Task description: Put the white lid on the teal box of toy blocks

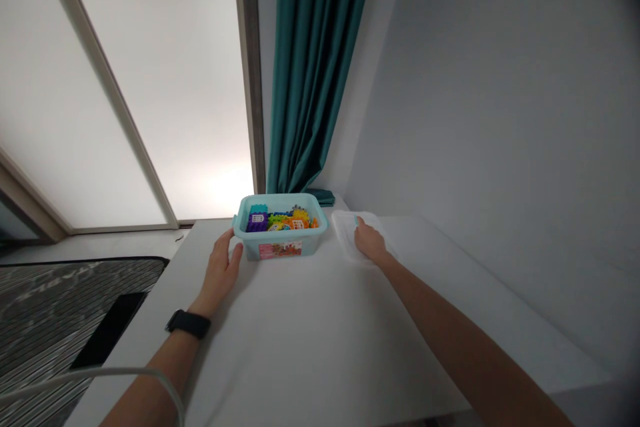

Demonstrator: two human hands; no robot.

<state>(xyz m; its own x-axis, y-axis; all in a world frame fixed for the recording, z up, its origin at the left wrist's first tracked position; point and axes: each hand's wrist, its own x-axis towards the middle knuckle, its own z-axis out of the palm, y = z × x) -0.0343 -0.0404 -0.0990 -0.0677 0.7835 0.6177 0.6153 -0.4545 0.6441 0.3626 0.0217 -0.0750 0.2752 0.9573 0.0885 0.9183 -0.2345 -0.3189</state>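
Observation:
A light blue plastic box (245, 247) with a picture label stands near the far end of the white table. Colourful toy building blocks (283, 220) lie inside it, purple, green, yellow and orange among them. Beside the box's left end is my left hand (223, 265), its thumb apart from the fingers; the fingertips seem to touch the box. To the box's right, my right hand (369, 241) has its fingers closed at a clear plastic lid (345, 233), which lies flat or nearly flat on the table. A small blue bit shows at those fingertips.
The white table (300, 347) runs along a grey wall (500, 113) on the right. A dark green curtain (315, 67) hangs behind the box. Frosted sliding panels (165, 80) stand at the back left. A pale cable (125, 371) crosses the lower left.

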